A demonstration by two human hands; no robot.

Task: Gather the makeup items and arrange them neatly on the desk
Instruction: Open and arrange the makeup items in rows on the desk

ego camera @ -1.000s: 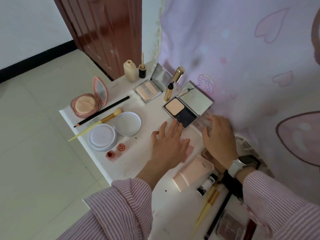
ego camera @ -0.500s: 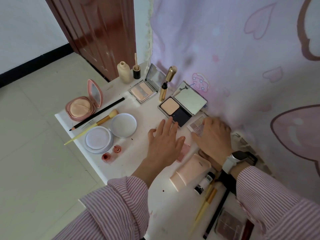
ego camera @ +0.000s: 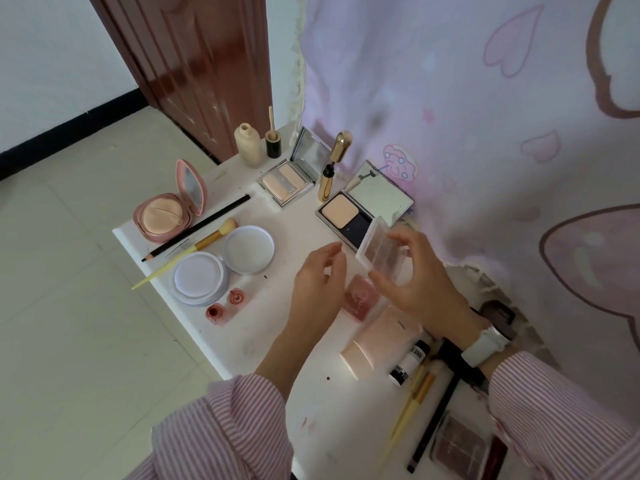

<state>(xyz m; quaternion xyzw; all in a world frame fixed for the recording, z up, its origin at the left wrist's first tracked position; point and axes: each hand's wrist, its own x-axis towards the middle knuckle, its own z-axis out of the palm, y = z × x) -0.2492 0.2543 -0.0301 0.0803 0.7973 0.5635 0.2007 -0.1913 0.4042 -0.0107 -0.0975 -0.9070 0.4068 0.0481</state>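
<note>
Head view: the right hand is lifted above the white desk and pinches a small clear palette case between thumb and fingers, the case tilted with brownish pans showing through it. The left hand hovers just left of the case, fingers relaxed and slightly bent, holding nothing (whether a fingertip touches the case I cannot tell). Below the two hands a small pink blush square lies on the desk, and nearer still a pale pink tube lies beside a little black-and-white tube.

Just beyond the raised case stands an open powder compact with its mirror up, a gold mascara upright to its left, and a second open compact further left. At the far edge stand a beige bottle and a small black pot. On the left part lie an open pink cushion compact, a black pencil, a yellow-handled brush, a round white jar with its lid beside it, and two small reddish caps. Near right lie a dark pencil, another yellow brush and a brown palette.
</note>
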